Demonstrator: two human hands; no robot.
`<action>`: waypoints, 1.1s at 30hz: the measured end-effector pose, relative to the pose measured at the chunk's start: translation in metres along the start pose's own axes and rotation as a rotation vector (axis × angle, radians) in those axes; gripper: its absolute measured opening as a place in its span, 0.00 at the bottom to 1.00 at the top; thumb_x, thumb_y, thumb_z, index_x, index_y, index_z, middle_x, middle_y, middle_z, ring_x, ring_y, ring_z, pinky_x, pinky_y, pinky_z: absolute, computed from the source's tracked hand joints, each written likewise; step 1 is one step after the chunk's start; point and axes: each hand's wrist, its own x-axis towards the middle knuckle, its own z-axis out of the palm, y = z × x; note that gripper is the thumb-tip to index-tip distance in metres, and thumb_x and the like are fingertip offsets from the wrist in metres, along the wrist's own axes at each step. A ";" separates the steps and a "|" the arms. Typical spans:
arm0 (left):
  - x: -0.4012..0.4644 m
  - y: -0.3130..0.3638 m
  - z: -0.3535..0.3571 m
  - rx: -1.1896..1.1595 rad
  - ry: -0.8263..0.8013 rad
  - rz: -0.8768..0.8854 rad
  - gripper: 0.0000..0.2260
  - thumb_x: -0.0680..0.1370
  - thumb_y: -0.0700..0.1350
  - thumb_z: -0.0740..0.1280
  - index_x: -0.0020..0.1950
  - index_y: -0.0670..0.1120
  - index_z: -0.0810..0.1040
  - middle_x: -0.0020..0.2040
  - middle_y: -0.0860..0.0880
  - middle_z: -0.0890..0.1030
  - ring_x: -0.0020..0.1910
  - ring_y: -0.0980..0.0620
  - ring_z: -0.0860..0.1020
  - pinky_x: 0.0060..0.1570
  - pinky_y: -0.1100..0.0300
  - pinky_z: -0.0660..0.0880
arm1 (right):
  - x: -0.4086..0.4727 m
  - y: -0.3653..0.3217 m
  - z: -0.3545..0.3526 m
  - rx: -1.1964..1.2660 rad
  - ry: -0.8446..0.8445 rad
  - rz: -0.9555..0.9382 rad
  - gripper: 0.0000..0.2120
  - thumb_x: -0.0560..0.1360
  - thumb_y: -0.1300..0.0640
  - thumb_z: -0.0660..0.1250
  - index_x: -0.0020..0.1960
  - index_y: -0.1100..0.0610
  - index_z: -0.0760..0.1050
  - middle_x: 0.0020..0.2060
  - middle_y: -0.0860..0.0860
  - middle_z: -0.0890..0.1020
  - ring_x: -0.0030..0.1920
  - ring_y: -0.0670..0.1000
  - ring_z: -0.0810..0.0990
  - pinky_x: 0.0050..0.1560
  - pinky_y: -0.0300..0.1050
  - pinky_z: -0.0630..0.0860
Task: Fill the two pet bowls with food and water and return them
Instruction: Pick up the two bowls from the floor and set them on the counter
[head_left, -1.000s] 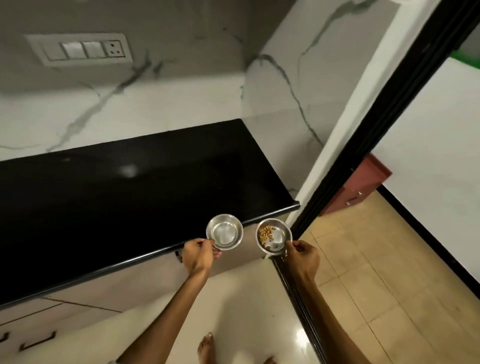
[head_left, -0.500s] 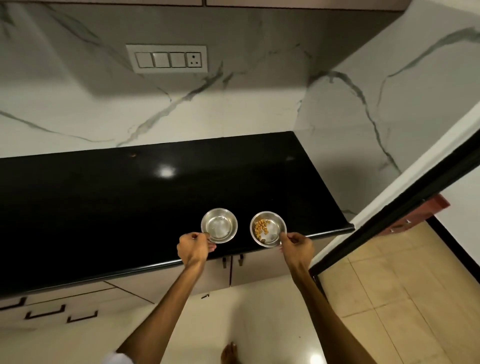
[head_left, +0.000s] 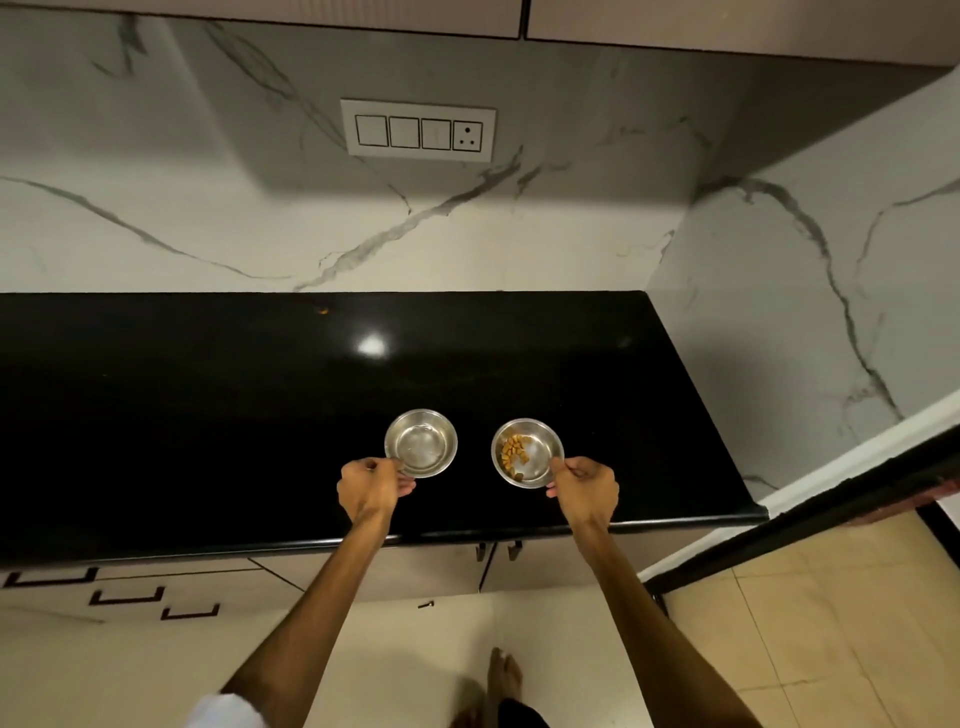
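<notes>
Both steel bowls over black counter (head_left: 208, 415), near front edge — resting or just above, cannot tell. Left hand (head_left: 370, 488) pinches rim of left bowl (head_left: 422, 442); contents look clear, likely water, hard to confirm. Right hand (head_left: 584, 487) pinches rim of right bowl (head_left: 528, 452), which holds small heap of kibble (head_left: 514, 451) — barely covers bottom. Judgement: filling seems done or nearly; return to pet's spot left.

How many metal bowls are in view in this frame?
2. A round steel bowl with clear contents is over the black countertop, pinched by the left hand. A round steel bowl with brown kibble is beside it, pinched by the right hand.
</notes>
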 end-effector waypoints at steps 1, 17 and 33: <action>0.003 0.002 0.000 -0.008 0.005 -0.003 0.06 0.78 0.35 0.69 0.42 0.35 0.82 0.31 0.40 0.84 0.32 0.44 0.86 0.44 0.46 0.86 | 0.004 -0.002 0.003 -0.003 -0.003 0.001 0.06 0.79 0.57 0.74 0.44 0.57 0.83 0.33 0.49 0.86 0.34 0.43 0.85 0.37 0.29 0.76; 0.038 0.019 0.043 0.016 0.014 -0.029 0.07 0.78 0.33 0.68 0.41 0.35 0.82 0.32 0.39 0.84 0.34 0.42 0.86 0.46 0.45 0.85 | 0.074 -0.019 0.025 -0.079 -0.047 0.056 0.07 0.79 0.56 0.74 0.42 0.56 0.84 0.31 0.49 0.85 0.35 0.46 0.85 0.39 0.37 0.76; 0.072 0.005 0.067 -0.010 0.026 -0.146 0.04 0.77 0.31 0.68 0.47 0.32 0.82 0.41 0.33 0.85 0.43 0.37 0.86 0.53 0.43 0.84 | 0.116 -0.001 0.049 -0.111 -0.147 0.138 0.05 0.80 0.57 0.72 0.51 0.57 0.85 0.36 0.53 0.87 0.42 0.52 0.88 0.56 0.55 0.83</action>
